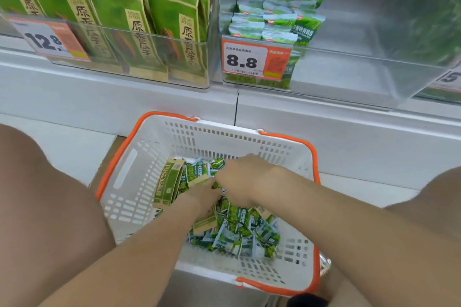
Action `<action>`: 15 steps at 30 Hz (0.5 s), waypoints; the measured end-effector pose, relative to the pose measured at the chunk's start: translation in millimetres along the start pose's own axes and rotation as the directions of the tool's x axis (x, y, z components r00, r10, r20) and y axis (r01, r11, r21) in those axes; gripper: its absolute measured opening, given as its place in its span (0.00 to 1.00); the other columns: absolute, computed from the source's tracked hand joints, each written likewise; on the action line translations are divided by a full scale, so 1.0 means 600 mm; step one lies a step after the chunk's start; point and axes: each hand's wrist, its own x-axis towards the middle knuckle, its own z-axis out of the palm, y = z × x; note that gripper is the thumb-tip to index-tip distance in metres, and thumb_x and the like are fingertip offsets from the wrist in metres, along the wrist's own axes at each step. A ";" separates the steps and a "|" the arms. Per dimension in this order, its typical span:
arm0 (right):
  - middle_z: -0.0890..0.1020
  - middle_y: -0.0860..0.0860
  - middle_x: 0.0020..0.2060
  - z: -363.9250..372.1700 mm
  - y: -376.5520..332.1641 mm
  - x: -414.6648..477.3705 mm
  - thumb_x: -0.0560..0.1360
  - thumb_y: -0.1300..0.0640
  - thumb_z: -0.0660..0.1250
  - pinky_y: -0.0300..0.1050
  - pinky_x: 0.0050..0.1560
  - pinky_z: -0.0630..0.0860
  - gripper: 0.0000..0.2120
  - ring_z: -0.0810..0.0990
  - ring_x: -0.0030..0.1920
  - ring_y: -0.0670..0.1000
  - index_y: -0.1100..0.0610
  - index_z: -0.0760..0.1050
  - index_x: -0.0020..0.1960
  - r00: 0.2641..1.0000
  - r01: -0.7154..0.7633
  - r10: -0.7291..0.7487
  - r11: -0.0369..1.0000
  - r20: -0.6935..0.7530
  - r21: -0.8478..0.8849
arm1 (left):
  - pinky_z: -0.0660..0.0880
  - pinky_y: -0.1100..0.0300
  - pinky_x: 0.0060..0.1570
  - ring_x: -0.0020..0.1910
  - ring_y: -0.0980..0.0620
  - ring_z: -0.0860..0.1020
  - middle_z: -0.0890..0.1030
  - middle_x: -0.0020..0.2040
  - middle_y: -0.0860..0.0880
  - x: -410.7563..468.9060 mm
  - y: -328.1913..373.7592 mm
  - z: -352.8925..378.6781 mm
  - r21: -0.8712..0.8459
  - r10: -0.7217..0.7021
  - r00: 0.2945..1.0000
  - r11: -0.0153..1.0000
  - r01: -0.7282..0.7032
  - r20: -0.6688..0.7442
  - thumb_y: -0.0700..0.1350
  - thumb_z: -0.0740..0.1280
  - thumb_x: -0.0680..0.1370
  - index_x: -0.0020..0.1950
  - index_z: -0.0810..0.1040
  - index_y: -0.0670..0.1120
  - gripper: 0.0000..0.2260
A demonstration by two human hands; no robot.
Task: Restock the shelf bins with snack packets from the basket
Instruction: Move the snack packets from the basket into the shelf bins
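Note:
A white basket (139,182) with orange handles stands on the floor between my knees. Several small green snack packets (239,232) and a few tan-and-green packs (167,184) lie inside it. Both hands reach into the pile. My left hand (202,194) is down among the packets, fingers hidden under them. My right hand (244,177) lies over the packets with fingers curled into them. Above, a clear shelf bin (349,70) with an 8.8 price tag holds a stack of the same small green packets (272,7) at its left side.
To the left, another clear bin (149,57) tagged 12.8 is filled with upright tan-and-green bags. A white shelf ledge (324,127) runs between bins and basket. My bare knees flank the basket on both sides.

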 end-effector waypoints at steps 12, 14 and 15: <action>0.68 0.49 0.38 -0.061 0.034 -0.035 0.80 0.64 0.63 0.45 0.30 0.65 0.06 0.71 0.34 0.50 0.54 0.71 0.48 0.994 -0.077 0.082 0.995 -0.070 0.068 | 0.70 0.50 0.51 0.53 0.47 0.72 0.79 0.49 0.51 -0.010 -0.066 -0.064 -0.379 0.006 0.947 0.916 -0.134 -0.322 0.56 0.75 0.78 0.52 0.74 0.52 0.13; 0.66 0.48 0.39 -0.069 0.049 -0.040 0.80 0.64 0.63 0.46 0.31 0.64 0.12 0.72 0.37 0.52 0.55 0.73 0.61 0.986 -0.105 0.117 0.989 -0.115 0.105 | 0.75 0.52 0.48 0.48 0.47 0.79 0.81 0.45 0.52 -0.042 -0.068 -0.103 -0.594 0.024 0.931 0.764 -0.252 -0.364 0.55 0.78 0.75 0.60 0.72 0.52 0.21; 0.68 0.49 0.41 -0.070 0.055 -0.043 0.80 0.63 0.64 0.47 0.33 0.65 0.17 0.74 0.40 0.55 0.55 0.71 0.67 0.983 -0.102 0.119 0.987 -0.137 0.126 | 0.76 0.53 0.46 0.44 0.50 0.80 0.83 0.43 0.53 -0.061 -0.066 -0.124 -0.666 0.037 0.922 0.680 -0.306 -0.385 0.55 0.80 0.74 0.62 0.70 0.52 0.25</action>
